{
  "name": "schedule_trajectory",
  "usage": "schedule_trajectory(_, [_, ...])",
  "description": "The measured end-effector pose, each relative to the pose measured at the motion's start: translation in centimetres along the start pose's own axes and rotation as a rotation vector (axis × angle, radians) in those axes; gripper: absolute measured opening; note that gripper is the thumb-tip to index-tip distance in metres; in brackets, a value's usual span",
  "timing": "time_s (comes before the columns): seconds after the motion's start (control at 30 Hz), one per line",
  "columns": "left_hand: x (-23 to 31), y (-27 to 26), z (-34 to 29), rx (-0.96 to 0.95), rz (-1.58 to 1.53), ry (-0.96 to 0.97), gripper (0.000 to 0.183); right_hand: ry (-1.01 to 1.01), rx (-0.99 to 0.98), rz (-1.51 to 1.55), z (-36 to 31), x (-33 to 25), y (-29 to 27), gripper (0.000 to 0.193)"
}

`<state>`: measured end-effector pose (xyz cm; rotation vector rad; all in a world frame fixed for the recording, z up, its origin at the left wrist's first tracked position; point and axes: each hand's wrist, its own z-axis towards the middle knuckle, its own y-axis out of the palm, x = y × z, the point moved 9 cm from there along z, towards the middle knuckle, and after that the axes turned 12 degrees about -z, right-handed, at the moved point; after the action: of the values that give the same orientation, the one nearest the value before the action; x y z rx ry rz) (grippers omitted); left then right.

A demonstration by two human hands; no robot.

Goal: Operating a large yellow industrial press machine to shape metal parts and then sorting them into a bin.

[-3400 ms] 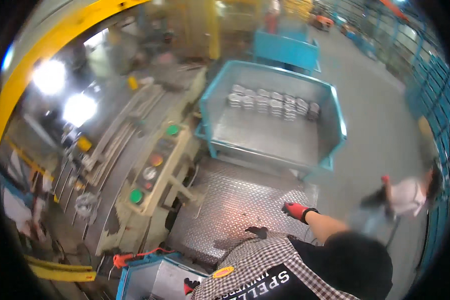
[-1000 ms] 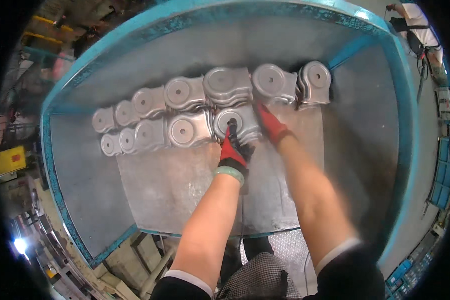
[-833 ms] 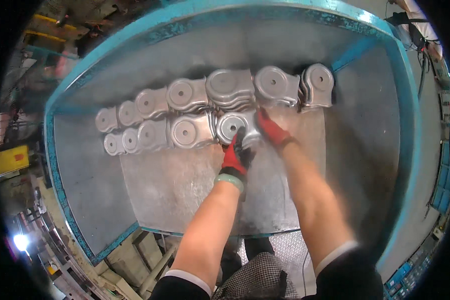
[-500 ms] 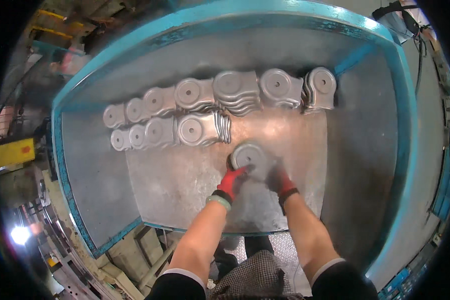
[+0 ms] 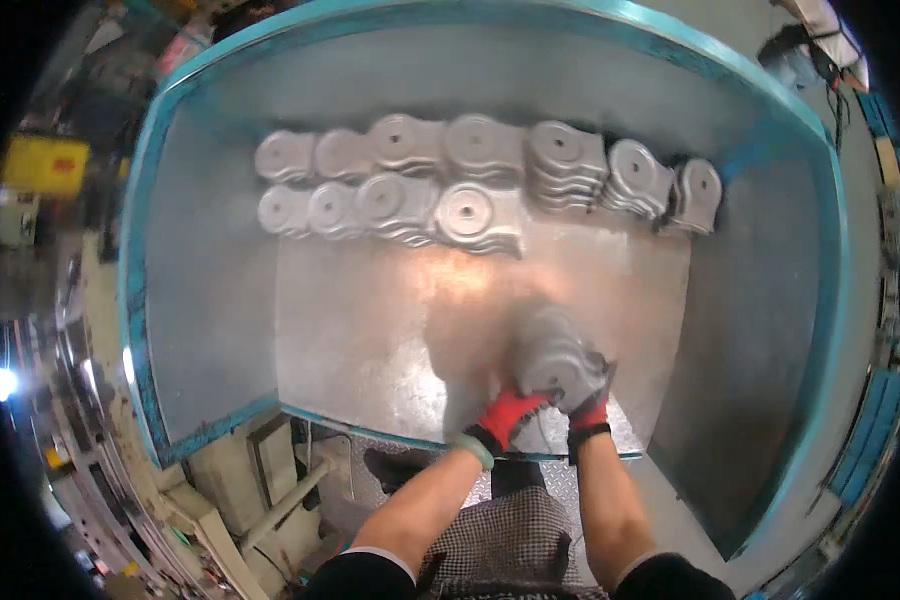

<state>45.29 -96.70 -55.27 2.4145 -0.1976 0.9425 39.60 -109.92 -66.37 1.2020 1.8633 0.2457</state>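
Observation:
Both hands wear red gloves with dark fingertips and dark cuffs. They hold a fanned pile of grey stamped metal plates (image 5: 562, 362), round with a raised disc and centre hole, low over the front of a metal-floored bin. My left hand (image 5: 516, 416) is closed at the pile's near left edge; a pale green bangle circles that wrist. At its near right edge my right hand (image 5: 592, 404) is closed too. The pile's far end is blurred. Beyond, matching plates lie overlapped in a back row (image 5: 478, 143) and a shorter front row (image 5: 465, 212).
High grey walls with a teal rim (image 5: 838, 255) surround the bin, with a lower lip on my side. Underfoot lies diamond-pattern floor plate (image 5: 560, 478). Machinery with a yellow box (image 5: 45, 165) stands left. Part of another person (image 5: 820, 45) shows at far right.
My hands have drawn the plates toward me and the bin's front lip, and the pile now shows fanned. My view has shifted, so the rows sit higher and further right.

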Motion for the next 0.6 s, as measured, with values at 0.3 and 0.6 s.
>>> schedule_trajectory(0.3, [-0.2,-10.4,-21.2,0.385,-0.046,0.419,0.111,-0.081,-0.164,-0.624,-17.0,6.0,16.2,0.054])
schedule_trajectory(0.6, [17.5,-22.5,-52.2,0.602,-0.059,0.701,0.095,0.194,-0.777,-0.242,-35.1,20.3,44.8,0.067])
